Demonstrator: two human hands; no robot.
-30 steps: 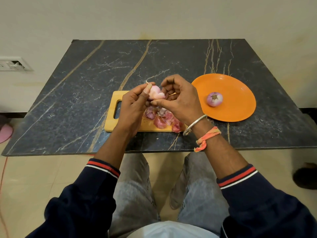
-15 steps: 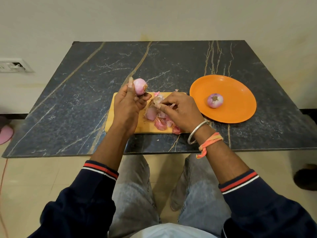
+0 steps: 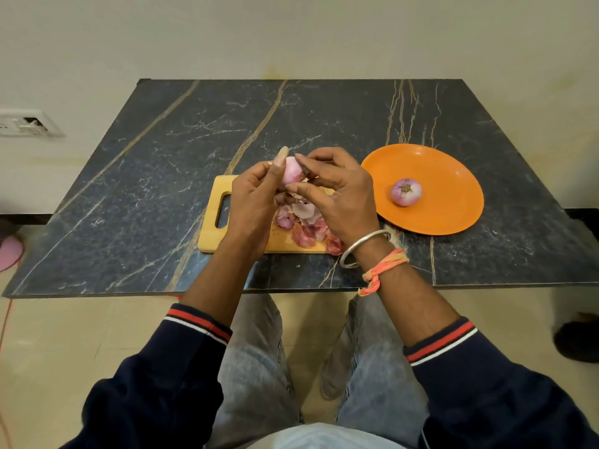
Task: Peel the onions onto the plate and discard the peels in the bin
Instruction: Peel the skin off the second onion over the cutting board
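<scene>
Short of the cutting board (image 3: 210,236), at the bottom of the view, grey jeans (image 3: 252,367) and dark sleeves (image 3: 155,384) with red and white cuffs are seen. A silver bangle (image 3: 363,247) and an orange thread band (image 3: 384,268) are worn on the right wrist, by which the board's near right corner is hidden. The board is laid on a dark marble table (image 3: 146,189), its handle slot to the left. Pink peels (image 3: 304,226) are heaped on its right half and partly covered by the hands.

Above the board's far edge the two hands are brought together on a pale pink onion (image 3: 290,171). It is gripped by the left hand (image 3: 251,202), one fingertip raised beside it, while its right side is pinched between thumb and forefinger of the right hand (image 3: 343,202).

Just right of the board an orange plate (image 3: 453,163) is set, and a single purple onion (image 3: 406,192) is held in it, root end up, well apart from the hands.

Right of the board, down on the floor, a dark object (image 3: 577,341) is cut off by the frame edge. Left of the board a pink object (image 3: 9,252) is seen on the floor, and beyond it a white socket (image 3: 29,123) is mounted on the wall.
</scene>
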